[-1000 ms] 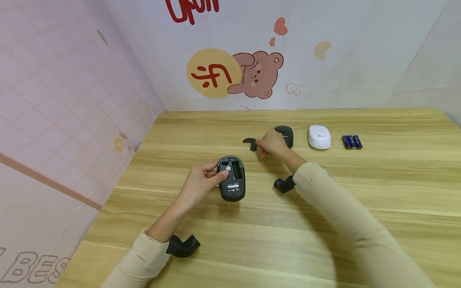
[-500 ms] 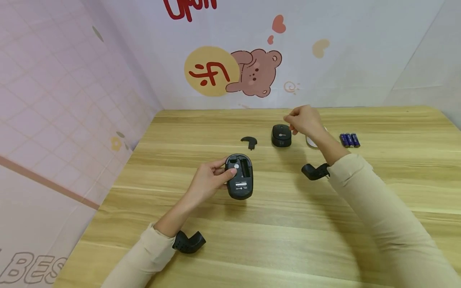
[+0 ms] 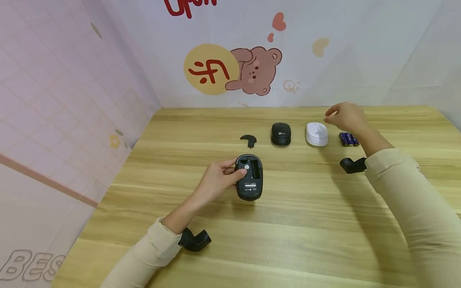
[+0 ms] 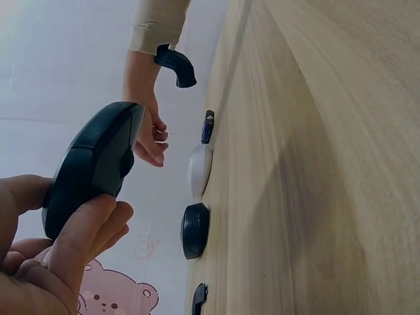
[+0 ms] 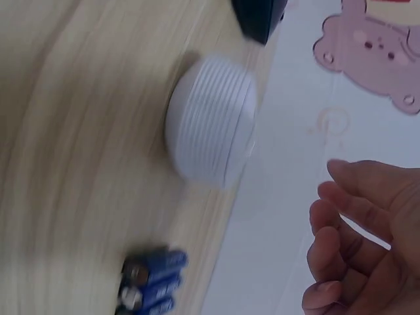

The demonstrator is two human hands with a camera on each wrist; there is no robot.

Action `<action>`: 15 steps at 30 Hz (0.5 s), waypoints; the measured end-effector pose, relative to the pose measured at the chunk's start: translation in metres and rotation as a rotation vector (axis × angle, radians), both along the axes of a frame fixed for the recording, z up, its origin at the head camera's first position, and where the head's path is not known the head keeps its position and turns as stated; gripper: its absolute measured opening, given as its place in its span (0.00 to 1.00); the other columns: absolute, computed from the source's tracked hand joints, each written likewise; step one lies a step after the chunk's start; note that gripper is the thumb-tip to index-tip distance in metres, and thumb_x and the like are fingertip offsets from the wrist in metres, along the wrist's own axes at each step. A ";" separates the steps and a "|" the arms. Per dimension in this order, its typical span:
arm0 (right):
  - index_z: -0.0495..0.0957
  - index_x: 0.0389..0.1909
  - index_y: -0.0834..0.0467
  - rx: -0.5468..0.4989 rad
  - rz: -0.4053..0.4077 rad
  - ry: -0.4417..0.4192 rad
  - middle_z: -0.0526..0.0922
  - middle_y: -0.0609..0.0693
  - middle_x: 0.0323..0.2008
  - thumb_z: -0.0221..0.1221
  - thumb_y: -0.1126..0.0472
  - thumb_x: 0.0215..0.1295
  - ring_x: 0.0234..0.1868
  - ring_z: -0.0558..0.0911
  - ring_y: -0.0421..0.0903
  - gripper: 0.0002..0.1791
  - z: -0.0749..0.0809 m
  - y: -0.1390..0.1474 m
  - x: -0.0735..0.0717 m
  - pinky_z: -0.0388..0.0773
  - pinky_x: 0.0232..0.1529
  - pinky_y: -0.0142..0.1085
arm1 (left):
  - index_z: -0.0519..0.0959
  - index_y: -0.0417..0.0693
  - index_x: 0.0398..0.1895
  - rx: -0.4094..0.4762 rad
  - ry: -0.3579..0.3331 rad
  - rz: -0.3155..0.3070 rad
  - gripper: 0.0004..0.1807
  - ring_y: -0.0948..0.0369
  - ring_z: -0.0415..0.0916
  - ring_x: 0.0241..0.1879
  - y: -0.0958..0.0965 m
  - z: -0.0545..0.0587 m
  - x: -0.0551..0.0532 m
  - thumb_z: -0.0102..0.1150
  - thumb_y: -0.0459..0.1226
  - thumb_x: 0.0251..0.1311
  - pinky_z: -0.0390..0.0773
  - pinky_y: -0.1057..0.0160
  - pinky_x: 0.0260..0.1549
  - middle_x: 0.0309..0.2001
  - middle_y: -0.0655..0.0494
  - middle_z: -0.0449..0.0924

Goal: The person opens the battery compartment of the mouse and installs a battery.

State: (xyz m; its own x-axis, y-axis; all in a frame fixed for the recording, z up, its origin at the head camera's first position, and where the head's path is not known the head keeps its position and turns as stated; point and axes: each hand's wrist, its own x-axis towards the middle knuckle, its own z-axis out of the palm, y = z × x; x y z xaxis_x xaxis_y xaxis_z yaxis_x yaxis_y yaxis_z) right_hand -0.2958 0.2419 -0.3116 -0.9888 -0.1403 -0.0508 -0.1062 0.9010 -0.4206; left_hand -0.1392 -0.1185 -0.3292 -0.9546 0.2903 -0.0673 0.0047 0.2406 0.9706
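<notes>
My left hand (image 3: 219, 178) grips a black computer mouse (image 3: 249, 188) above the table, underside up, thumb on its base. An open slot without a battery shows in that underside. Held in the air near the white mouse (image 3: 317, 135) and the blue batteries (image 3: 348, 139), my right hand (image 3: 346, 117) has loosely bent fingers and holds nothing. Those batteries lie side by side at the far right, also seen in the right wrist view. A black battery cover (image 3: 249, 140) lies on the table beyond the held mouse.
A second black mouse (image 3: 281, 134) stands between the cover and the white mouse. Behind the wooden table (image 3: 288, 240) rises a wall (image 3: 144, 36) with a printed bear. Black curved mounts sit at both wrists.
My right hand has left the battery cover on the table and moved right, past the second black mouse and the white mouse. The left hand has shifted slightly right with its mouse.
</notes>
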 end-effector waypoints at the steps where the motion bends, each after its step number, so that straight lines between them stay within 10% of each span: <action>1: 0.74 0.50 0.69 0.033 0.017 -0.005 0.80 0.67 0.38 0.53 0.53 0.65 0.40 0.76 0.65 0.23 0.000 0.006 -0.001 0.72 0.36 0.54 | 0.66 0.34 0.62 -0.006 0.000 -0.003 0.28 0.54 0.81 0.38 0.001 0.000 0.000 0.59 0.33 0.60 0.82 0.61 0.30 0.42 0.38 0.80; 15: 0.60 0.61 0.73 0.327 0.211 -0.231 0.61 0.80 0.55 0.61 0.44 0.57 0.53 0.62 0.77 0.43 -0.024 0.060 -0.004 0.64 0.48 0.65 | 0.67 0.35 0.62 0.001 0.006 0.036 0.26 0.52 0.81 0.39 0.001 -0.002 -0.002 0.59 0.31 0.59 0.82 0.61 0.30 0.42 0.38 0.80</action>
State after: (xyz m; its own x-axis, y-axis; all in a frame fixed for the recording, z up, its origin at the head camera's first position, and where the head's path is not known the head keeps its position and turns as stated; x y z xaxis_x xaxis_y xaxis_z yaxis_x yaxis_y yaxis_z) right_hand -0.2995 0.3014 -0.3353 -0.8979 -0.2773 -0.3420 -0.2385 0.9592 -0.1518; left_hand -0.1407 -0.1177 -0.3312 -0.9648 0.2558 -0.0613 0.0020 0.2402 0.9707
